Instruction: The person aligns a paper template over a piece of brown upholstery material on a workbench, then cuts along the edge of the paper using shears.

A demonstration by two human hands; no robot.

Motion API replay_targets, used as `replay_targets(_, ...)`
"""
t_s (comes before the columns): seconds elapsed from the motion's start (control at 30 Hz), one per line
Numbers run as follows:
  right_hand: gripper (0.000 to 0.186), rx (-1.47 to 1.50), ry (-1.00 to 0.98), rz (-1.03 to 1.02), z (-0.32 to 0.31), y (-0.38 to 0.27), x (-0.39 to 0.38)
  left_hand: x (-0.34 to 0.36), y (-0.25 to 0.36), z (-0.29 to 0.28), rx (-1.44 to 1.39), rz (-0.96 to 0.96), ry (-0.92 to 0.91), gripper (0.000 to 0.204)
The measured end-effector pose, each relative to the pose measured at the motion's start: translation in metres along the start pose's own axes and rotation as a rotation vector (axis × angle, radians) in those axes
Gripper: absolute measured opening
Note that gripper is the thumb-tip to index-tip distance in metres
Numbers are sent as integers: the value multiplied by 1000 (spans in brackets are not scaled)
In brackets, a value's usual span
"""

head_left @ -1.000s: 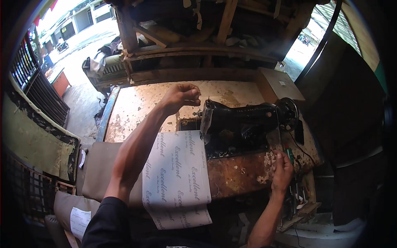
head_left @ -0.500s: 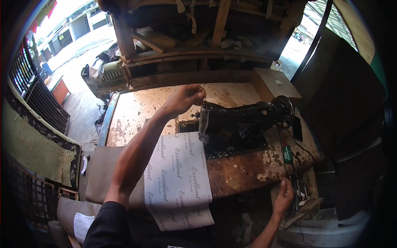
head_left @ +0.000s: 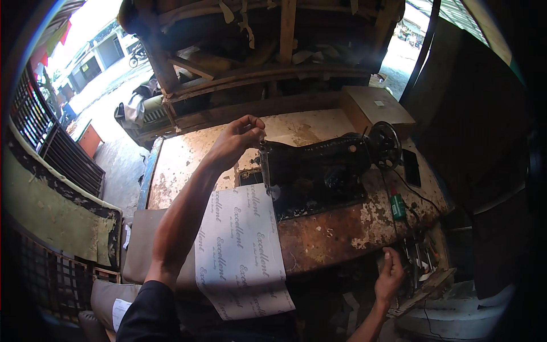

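Note:
My left hand (head_left: 240,139) reaches across the table to the left end of a black sewing machine (head_left: 313,165). Its thumb and fingers are pinched together at the top of the machine's head; whatever lies between the fingertips is too small to make out. Below, a white printed sheet (head_left: 242,251) has its far end by the machine's needle area and hangs over the table's near edge. Low on the right, my right hand (head_left: 390,277) is closed, thumb against curled fingers, beside an open drawer (head_left: 424,285). Anything in it is hidden.
The worn wooden table (head_left: 325,233) carries a small green bottle (head_left: 397,206), a dark phone (head_left: 411,168) and a cable. A brown box (head_left: 376,111) stands at the back right. Beyond rises a wooden frame (head_left: 268,74). Brown padded material (head_left: 142,239) lies at the left.
The whole view has shifted slightly. My left hand stays at the machine's head, its fingers a little more raised. My right hand remains near the drawer.

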State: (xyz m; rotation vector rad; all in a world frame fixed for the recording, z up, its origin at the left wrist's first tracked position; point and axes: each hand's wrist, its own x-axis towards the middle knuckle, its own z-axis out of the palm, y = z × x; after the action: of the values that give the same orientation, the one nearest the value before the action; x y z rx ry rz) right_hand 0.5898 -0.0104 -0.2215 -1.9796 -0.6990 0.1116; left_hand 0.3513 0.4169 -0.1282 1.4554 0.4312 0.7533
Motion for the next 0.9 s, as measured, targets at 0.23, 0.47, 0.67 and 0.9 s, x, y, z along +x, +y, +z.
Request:
replay_targets(0.23, 25, 25, -68, -4, 1, -1, -3, 2, -1, -8, -71, -41, 2, 10)
replay_targets(0.47, 24, -159, 187, -106, -11, 40, -20, -13, 0, 20, 649, 304, 375, 17)
replay_targets(0.67, 22, -325, 30, -223, 6, 15, -97, -124, -38, 137, 882, 571, 46, 17)
replay_targets(0.9, 14, -326, -617, 486, 161, 217, -227, -113, -109, 256, 1170, 416, -868, 48)
